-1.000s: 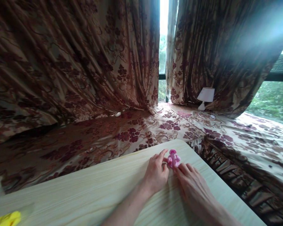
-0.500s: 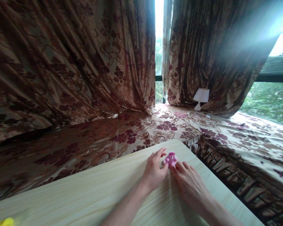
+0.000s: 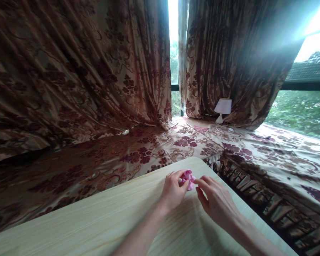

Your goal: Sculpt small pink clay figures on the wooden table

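A small pink figure (image 3: 188,180) with rounded, lumpy parts, looking like modelling clay, is at the far corner of the pale wood-grain table (image 3: 101,217). My left hand (image 3: 174,190) is closed on its left side, thumb in front and fingers behind. On the other side is my right hand (image 3: 212,195), its index fingertip at the figure's right edge. The right thumb hangs apart from the index finger, leaving a gap between them. I cannot tell whether that fingertip presses on the pink piece. My left fingers hide part of the figure.
Beyond the table runs a ledge (image 3: 186,140) covered in floral cloth, with a ruffled side (image 3: 245,185) along the right. A white lamp (image 3: 223,106) with a cord stands on it, before patterned curtains (image 3: 109,64). Windows (image 3: 304,110) show greenery.
My left hand has closed round the pink figure, which has turned and shifted slightly left. My right thumb has come away from it. The view has swung a little, and a yellow thing at lower left has gone from sight.
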Tool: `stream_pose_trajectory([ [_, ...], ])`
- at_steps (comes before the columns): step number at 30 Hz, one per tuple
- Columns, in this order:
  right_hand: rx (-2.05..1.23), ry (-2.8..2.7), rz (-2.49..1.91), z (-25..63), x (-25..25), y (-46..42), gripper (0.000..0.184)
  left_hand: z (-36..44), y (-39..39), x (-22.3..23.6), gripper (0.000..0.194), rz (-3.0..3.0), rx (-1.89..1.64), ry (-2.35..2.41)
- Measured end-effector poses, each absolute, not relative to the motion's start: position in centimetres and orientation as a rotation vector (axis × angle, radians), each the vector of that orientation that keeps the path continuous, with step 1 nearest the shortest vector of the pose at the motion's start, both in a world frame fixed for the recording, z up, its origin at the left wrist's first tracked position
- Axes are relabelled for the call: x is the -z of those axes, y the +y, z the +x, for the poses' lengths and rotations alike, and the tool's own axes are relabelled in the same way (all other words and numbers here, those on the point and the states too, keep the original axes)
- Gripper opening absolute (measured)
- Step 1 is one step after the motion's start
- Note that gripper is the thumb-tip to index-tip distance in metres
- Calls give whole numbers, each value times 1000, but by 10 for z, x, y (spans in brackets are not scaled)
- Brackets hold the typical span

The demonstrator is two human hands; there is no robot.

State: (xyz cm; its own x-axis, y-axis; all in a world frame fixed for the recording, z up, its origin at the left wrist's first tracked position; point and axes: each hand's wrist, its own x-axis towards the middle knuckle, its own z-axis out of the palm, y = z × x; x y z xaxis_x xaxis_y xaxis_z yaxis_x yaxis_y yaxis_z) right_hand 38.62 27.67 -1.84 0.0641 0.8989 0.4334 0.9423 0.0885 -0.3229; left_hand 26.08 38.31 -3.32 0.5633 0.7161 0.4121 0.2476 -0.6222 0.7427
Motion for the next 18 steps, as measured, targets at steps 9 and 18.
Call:
stream_pose_trajectory([
  [9,-271,-1365,-1585,399,49,310,33,263,384,37,28,2153,-1015,791],
  [18,-347,-1374,-1551,398,48,308,14,263,383,36,31,2203,-978,776],
])
